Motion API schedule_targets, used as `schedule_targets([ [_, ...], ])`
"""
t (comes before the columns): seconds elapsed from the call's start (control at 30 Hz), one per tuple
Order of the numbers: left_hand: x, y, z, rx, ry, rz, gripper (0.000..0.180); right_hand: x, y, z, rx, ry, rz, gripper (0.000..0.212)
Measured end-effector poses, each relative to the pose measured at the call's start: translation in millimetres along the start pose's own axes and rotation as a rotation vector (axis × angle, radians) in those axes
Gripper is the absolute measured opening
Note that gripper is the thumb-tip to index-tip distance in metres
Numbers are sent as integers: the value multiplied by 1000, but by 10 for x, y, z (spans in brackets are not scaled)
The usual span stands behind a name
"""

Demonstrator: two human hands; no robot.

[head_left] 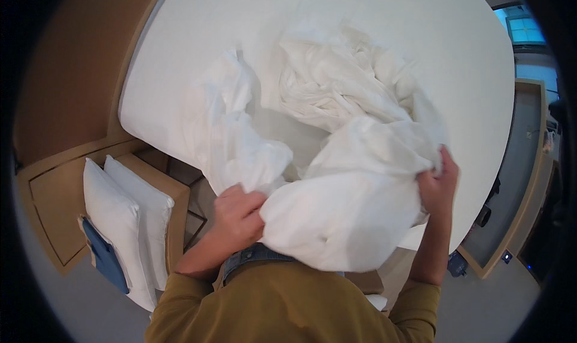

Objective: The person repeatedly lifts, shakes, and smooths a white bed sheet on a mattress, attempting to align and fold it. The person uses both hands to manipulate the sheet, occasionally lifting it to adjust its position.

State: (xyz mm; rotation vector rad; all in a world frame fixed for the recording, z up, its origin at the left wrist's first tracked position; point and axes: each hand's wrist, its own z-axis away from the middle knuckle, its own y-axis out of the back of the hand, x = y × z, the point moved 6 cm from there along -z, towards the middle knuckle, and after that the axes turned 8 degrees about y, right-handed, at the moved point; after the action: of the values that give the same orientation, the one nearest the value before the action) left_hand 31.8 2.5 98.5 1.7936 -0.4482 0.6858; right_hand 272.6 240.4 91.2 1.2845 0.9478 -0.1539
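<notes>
I see white cloth (354,217) bunched on the bed (204,18) and hanging past its near edge. There, the left hand (236,215) clutches a fold; the right hand (439,185) seems to pinch another, though blurred. Tugging unevenly could twist the loose slack between them.

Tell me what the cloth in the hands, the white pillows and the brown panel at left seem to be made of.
Cloth: thin, matte woven fabric, perhaps cotton or a blend; it drapes in soft, fine creases.
Pillows: matte fabric covers over what seems a soft filling, judging by their plump sides; the filling is hidden.
Brown panel: smooth and dull, possibly wood or laminate; no clear grain settles it.
</notes>
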Motion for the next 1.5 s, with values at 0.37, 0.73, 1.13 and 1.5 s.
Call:
schedule_targets([
  [0.37, -104, 1108, 394, 626, 293, -456, 41, -625, 120, -371, 375, 73, -801, 37],
  [0.73, -1166, 159, 260, 219, 632, -441, 46, -60, -993, -156, 173, 367, 22, 38],
  [1.13, -972, -1569, -89, -324, 657, -28, 39, 2362, -2500, 1800, 272, -1176, -993, 70],
  [1.5, -1037, 1331, -451, 964, 353, 521, 12, 1884, -2130, 1344, 805, -973, -1346, 23],
])
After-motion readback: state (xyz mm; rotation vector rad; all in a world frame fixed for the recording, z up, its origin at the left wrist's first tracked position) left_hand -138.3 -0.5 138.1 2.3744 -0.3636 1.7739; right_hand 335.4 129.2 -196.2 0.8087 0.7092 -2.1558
